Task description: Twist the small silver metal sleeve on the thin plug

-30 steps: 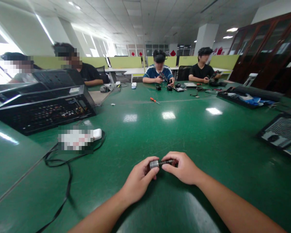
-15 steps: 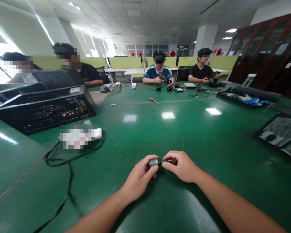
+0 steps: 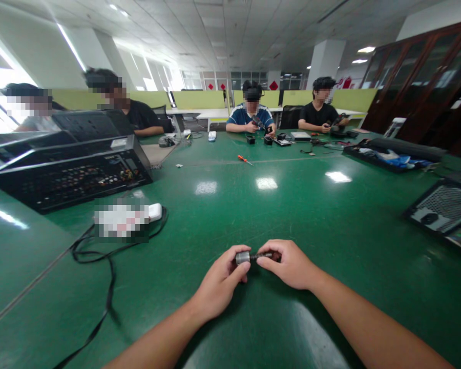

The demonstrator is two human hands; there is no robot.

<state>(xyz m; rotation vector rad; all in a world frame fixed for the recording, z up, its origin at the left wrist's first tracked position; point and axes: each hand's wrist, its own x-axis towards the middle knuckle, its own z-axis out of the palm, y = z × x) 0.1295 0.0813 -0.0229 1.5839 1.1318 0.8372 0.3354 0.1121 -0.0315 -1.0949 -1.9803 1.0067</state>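
Note:
Low in the middle of the view, my left hand [image 3: 223, 279] is closed around a small silver metal cylinder [image 3: 243, 258], thumb in front and fingers behind. A thin dark metal rod [image 3: 262, 255] lies in line with the cylinder's right end. My right hand [image 3: 290, 264] pinches this rod between thumb and fingertips, and its far end is hidden by the fingers. Whether the rod enters the cylinder or only meets it, I cannot tell. Both hands are held close together just above the green table [image 3: 215, 220].
At left stands a black computer case [image 3: 72, 174], with a white power strip [image 3: 123, 218] and its black cable [image 3: 109, 287] before it. An orange screwdriver [image 3: 244, 159] lies farther off. A metal-grilled case [image 3: 443, 207] is at right. Several people sit around the table.
The cylinder in my left hand has shifted slightly left, and a little more of the rod shows between the two hands. Otherwise my hands keep their place.

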